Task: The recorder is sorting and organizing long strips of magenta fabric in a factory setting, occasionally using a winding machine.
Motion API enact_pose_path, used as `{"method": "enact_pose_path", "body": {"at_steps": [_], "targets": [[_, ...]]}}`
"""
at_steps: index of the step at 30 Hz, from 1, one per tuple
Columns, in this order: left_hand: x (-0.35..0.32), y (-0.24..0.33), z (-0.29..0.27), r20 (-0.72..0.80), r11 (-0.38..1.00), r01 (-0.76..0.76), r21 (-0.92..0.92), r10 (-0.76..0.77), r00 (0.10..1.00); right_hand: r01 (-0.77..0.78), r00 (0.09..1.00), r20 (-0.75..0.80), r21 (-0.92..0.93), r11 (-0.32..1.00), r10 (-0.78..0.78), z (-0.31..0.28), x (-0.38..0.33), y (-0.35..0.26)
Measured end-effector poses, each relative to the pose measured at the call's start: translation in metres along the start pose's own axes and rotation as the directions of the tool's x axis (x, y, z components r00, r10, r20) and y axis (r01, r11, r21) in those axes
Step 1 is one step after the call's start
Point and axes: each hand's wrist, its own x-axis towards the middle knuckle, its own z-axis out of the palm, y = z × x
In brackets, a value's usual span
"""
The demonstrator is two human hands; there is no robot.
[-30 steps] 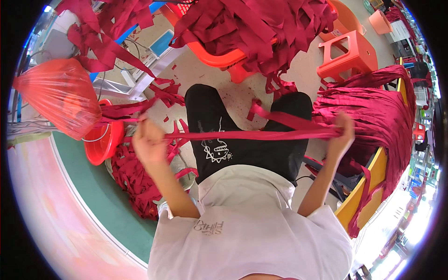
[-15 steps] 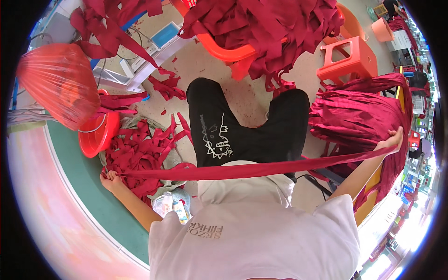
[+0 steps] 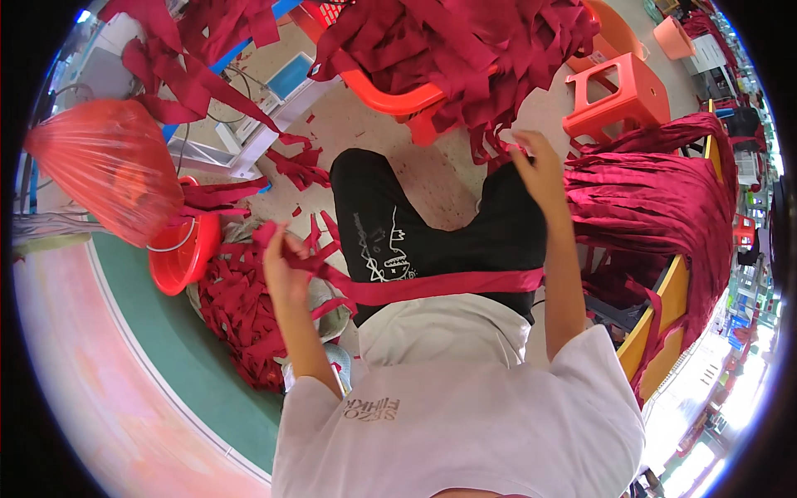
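A long dark-red fabric strip (image 3: 448, 285) lies across my lap, over black trousers. My left hand (image 3: 286, 259) is closed on the strip's bunched left end, above a heap of red strips (image 3: 241, 307) on the floor. Farther forward, my right hand (image 3: 538, 170) reaches over my knee, its fingers pinched at the dangling ends of the red strip pile (image 3: 448, 50). That pile spills over an orange-red plastic seat (image 3: 390, 95). The lap strip's right end passes under my right forearm.
At right, many red strips (image 3: 656, 199) hang over a yellow-edged rack (image 3: 664, 311), with an orange stool (image 3: 618, 95) beyond. A red plastic bag (image 3: 112, 170) and a red basin (image 3: 187, 257) are at left. More strips (image 3: 191, 83) drape over a metal frame at far left.
My right hand has left the strips on the right rack and moved inward and forward to the pile's hanging ends. My left hand moved inward and forward; the stretched strip dropped onto my lap.
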Motion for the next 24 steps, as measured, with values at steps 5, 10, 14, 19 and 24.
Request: {"method": "enact_pose_path", "body": {"at_steps": [5, 10, 14, 19, 24], "targets": [[-0.035, -0.05, 0.084, 0.341, 0.992, 0.116, 0.052, -0.126, 0.932, 0.048, 0.998, -0.016, -0.388, 0.92, -0.059, 0.061, 0.033, -0.029], [-0.043, -0.098, 0.107, 0.451, 0.961, 0.275, 0.034, -0.26, 0.854, 0.068, 0.991, 0.12, -0.083, 0.994, -0.058, 0.091, 0.026, -0.029], [-0.047, -0.107, 0.109, 0.433, 0.953, 0.286, 0.097, -0.299, 0.85, -0.107, 0.916, 0.398, 0.158, 0.982, 0.036, 0.061, -0.017, -0.073], [-0.055, -0.111, 0.133, 0.497, 0.886, 0.428, 0.178, -0.456, 0.738, -0.23, 0.855, 0.514, 0.27, 0.935, 0.062, 0.019, -0.061, -0.125], [-0.044, -0.108, 0.162, 0.789, 0.82, 0.548, 0.166, -0.444, 0.425, -0.326, 0.698, 0.698, 0.107, 0.939, 0.163, -0.008, -0.111, -0.136]]}}
